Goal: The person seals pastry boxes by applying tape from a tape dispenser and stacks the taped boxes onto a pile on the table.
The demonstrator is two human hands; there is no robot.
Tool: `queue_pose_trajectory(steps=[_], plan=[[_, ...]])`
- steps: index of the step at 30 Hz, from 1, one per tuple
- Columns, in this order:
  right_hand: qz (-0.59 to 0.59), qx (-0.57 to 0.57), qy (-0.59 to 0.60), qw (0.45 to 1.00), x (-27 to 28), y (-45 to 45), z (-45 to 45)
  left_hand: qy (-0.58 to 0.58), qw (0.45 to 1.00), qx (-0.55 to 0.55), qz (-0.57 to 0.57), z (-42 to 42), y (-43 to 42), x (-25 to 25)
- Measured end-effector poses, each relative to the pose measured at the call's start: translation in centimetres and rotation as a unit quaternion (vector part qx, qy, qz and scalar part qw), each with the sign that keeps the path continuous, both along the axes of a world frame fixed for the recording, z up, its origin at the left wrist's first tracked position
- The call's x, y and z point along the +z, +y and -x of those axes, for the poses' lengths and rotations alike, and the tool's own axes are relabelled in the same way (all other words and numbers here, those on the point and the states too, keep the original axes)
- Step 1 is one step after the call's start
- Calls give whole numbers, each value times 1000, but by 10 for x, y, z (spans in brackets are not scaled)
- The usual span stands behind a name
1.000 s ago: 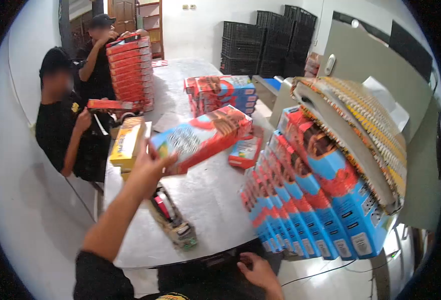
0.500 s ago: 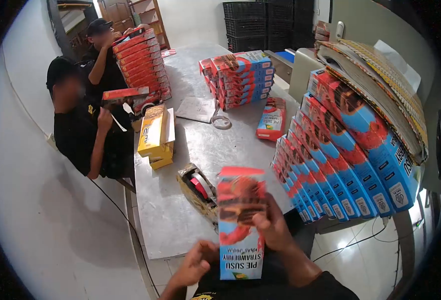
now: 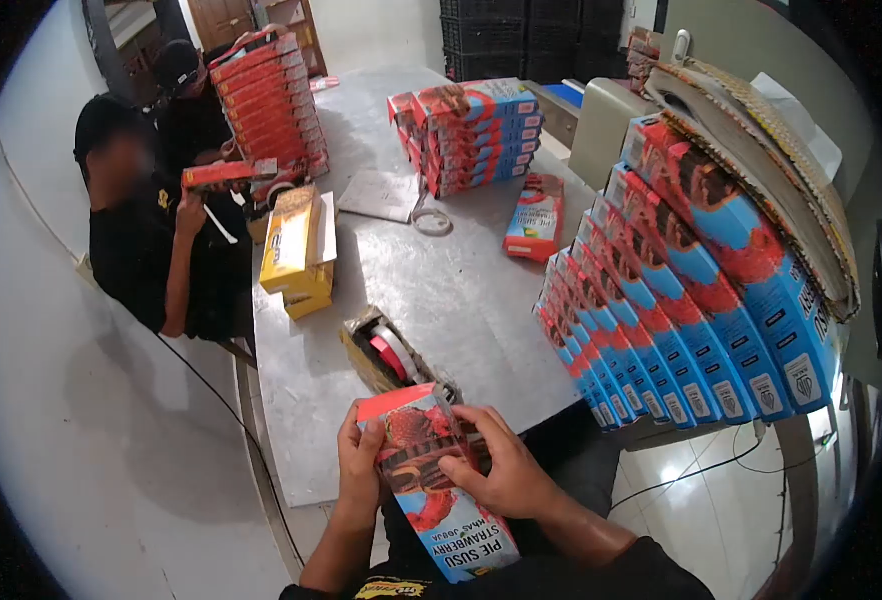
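A red and blue strawberry pie box (image 3: 431,480) is held between both hands close to my body, its printing upside down to the camera. My left hand (image 3: 361,455) grips its left edge near the top, and my right hand (image 3: 501,465) wraps its right side with the thumb on the front. Just beyond the box stands a tape dispenser (image 3: 386,350) with white and red rolls. On the right rises a tall leaning stack of similar boxes (image 3: 681,300), a patterned woven item (image 3: 771,150) on top. One more box (image 3: 535,217) lies singly on the table.
Yellow boxes (image 3: 296,250) sit at the table's (image 3: 401,270) left side, near a tape roll (image 3: 432,221) and a flat grey piece (image 3: 381,195). Farther back are stacked blue-red boxes (image 3: 476,135) and a red stack (image 3: 271,105). Two co-workers (image 3: 126,220) are at the left; one holds a red box.
The box went from my outstretched left hand to near my body, first in my right hand. Now both hands hold it, tilted, and my left hand has closed on its edge.
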State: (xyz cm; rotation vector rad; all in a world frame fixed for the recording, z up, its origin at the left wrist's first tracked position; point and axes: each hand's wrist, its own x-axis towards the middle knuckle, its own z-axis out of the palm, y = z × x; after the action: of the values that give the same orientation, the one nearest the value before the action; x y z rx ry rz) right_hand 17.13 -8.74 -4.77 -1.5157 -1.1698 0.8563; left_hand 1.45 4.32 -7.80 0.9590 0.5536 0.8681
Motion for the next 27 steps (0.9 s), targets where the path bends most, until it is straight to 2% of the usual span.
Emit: queue_pose_trajectory(steps=[5, 8, 11, 13, 15, 17, 18, 19, 20, 22, 23, 24, 25, 27], plan=[[-42, -15, -72, 996, 15, 1, 5, 4, 1000, -9, 5, 4, 4, 3], [-54, -32, -51, 997, 19, -3, 5, -9, 999, -34, -1, 9, 8, -1], [-31, -32, -26, 999, 17, -4, 7, 0, 999, -35, -11, 4, 3, 15], [29, -2, 39, 999, 20, -4, 10, 10, 1000, -22, -13, 2, 2, 14], [2, -28, 58, 998, 9, -1, 9, 26, 1000, -11, -11, 1, -7, 18], [-22, -55, 79, 995, 6, 2, 10, 58, 992, 5, -108, -2, -25, 27], [-49, -79, 79, 993, 8, 7, 13, 116, 983, -70, -126, 10, -20, 19], [-72, -104, 80, 989, 8, 9, 17, 123, 983, -72, -118, 14, -19, 20], [-78, -119, 10, 990, -3, 12, 21, 156, 978, -65, -125, 14, -18, 22], [-89, -72, -18, 993, -5, 15, 17, 218, 961, -59, -161, 23, -8, 24], [-108, -25, -49, 993, -7, 20, 13, 171, 976, -36, -132, 38, 7, 5], [-69, 9, 23, 997, 3, 18, 5, 127, 987, -10, -102, 52, 17, -13], [-72, -6, 69, 995, 11, 15, -2, 45, 994, 102, -2, 54, 13, -3], [-84, -64, 89, 990, 7, 14, -16, -116, 988, 94, 34, 70, 37, 12]])
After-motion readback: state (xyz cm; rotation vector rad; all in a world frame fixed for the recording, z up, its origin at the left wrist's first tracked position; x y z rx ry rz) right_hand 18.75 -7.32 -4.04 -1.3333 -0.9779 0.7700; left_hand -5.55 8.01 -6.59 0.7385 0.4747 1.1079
